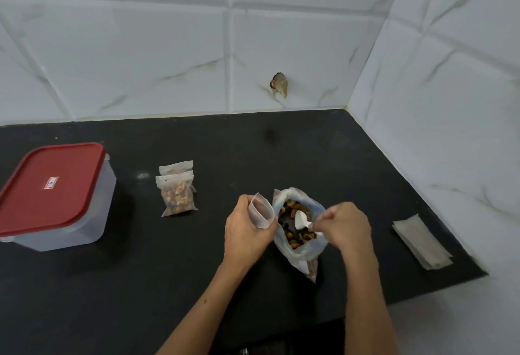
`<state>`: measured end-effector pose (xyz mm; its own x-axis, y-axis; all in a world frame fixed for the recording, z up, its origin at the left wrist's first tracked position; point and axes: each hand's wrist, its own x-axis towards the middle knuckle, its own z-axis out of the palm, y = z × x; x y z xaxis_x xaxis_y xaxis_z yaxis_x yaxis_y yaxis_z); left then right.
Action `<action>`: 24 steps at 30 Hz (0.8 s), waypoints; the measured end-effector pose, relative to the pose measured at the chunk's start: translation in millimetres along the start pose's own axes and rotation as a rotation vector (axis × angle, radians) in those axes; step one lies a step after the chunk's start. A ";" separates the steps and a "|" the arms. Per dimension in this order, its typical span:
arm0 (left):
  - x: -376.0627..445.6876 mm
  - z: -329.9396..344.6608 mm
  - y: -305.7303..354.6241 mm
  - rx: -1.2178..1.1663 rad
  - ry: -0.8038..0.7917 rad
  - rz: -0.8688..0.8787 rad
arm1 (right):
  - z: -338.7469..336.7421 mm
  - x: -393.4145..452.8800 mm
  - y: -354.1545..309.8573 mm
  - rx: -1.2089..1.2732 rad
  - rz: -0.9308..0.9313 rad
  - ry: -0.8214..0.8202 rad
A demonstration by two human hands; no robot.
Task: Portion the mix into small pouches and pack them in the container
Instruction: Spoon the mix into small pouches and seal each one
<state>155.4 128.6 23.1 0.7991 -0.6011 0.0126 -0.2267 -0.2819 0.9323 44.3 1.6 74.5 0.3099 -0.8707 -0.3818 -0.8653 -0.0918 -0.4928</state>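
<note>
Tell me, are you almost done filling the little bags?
Not yet. Two filled pouches lie on the counter. The left hand holds an empty pouch open while the right hand dips a white spoon into the big bag of mix. More empty pouches wait, and the container is still lidded.

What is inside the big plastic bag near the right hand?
Brown and dark mix pieces and a white spoon lie inside the big plastic bag. What lies deeper, under the top layer, is covered.
</note>
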 end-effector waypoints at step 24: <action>-10.5 11.6 4.8 -0.032 -0.011 -0.108 | 47.1 -15.1 -9.9 0.879 -0.141 0.212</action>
<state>139.4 124.9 23.3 0.8117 -0.5766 -0.0925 -0.1214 -0.3215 0.9391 66.7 38.4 48.3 0.2364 -0.9577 -0.1642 -0.1868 0.1211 -0.9749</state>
